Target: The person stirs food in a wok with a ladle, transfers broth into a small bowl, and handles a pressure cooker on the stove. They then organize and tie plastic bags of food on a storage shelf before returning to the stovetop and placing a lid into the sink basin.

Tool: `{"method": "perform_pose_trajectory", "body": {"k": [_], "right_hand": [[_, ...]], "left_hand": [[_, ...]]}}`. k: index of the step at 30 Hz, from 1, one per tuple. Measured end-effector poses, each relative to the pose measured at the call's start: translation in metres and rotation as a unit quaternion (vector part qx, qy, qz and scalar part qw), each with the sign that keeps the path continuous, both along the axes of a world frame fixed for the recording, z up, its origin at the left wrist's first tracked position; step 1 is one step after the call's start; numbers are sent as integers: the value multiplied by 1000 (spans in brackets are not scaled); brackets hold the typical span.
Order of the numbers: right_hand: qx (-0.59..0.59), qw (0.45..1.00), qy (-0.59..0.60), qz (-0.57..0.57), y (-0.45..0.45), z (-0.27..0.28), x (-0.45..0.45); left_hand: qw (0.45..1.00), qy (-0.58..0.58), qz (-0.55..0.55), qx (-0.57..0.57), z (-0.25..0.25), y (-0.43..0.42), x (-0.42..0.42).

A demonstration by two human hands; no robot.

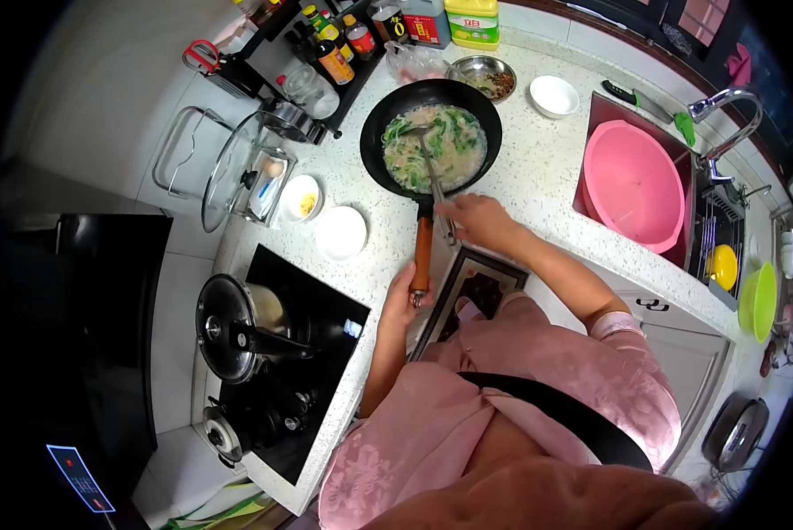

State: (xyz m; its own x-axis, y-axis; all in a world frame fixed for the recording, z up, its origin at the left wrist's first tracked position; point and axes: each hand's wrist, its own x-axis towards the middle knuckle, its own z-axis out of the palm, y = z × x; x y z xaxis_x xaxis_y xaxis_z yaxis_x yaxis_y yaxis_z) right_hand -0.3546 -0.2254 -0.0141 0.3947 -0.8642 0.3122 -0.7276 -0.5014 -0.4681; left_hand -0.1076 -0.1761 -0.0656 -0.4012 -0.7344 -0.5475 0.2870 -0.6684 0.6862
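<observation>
A black wok (369,141) holds noodles with green leafy vegetables (454,132) in a pale broth. My left hand (402,291) is closed around the end of its brown wooden handle (423,247). Between the fingers of my right hand (483,221) is the metal handle of a ladle (433,181), whose head rests among the noodles. Left of the wok are a white bowl (341,233) and a smaller white bowl (301,199) with something yellow in it. Whether the wok touches the counter is hidden beneath it.
Behind the wok stand a metal bowl (482,78) with dark bits and a white bowl (554,96). A pink basin (635,185) sits in the sink at right. A knife (637,99) lies behind it. At left, a pressure cooker (228,327) stands on the black stove (326,389).
</observation>
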Motion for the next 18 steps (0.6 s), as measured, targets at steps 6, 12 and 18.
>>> {"method": "perform_pose_trajectory", "body": {"k": [6,12,18], "right_hand": [[-82,989,52,108,-20,6,-4],[-74,990,30,116,-28,46,-72],[-107,985,-74,112,-53,85,-114]], "left_hand": [[1000,4,-6,-23,17,-3,-18],[999,-16,31,-34,27,3,-19],[995,-73,42,-49,33,3,-24]]}}
